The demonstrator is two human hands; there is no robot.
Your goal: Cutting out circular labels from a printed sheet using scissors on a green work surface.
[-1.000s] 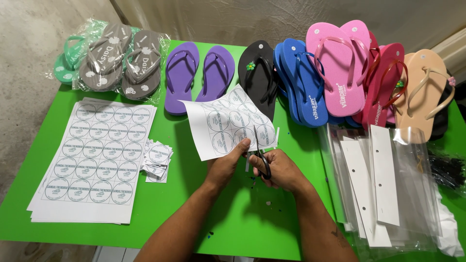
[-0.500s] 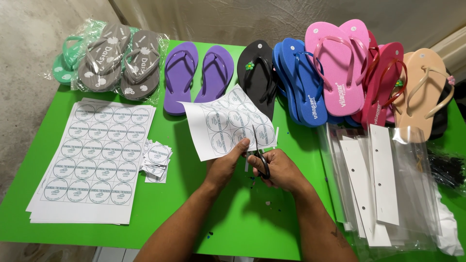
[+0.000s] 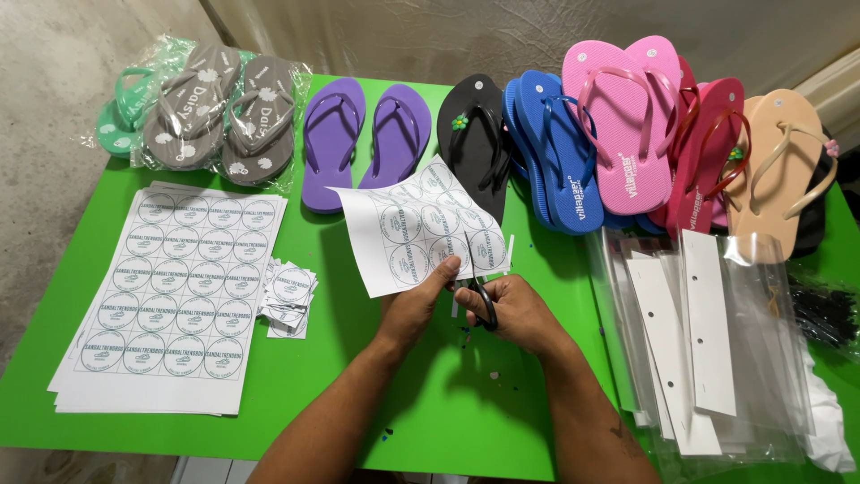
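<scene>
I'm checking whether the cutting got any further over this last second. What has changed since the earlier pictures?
Hardly anything. The left hand still holds the printed sheet by its near edge, and the right hand still works the scissors at the same edge; any advance of the cut is too small to tell. The stack of label sheets, the pile of cut labels and the sandals stayed put.

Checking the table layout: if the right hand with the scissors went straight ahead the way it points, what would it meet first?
The right hand points its scissors up-table through the label sheet; past that, probably the black flip-flop, though depth is unclear.
</scene>
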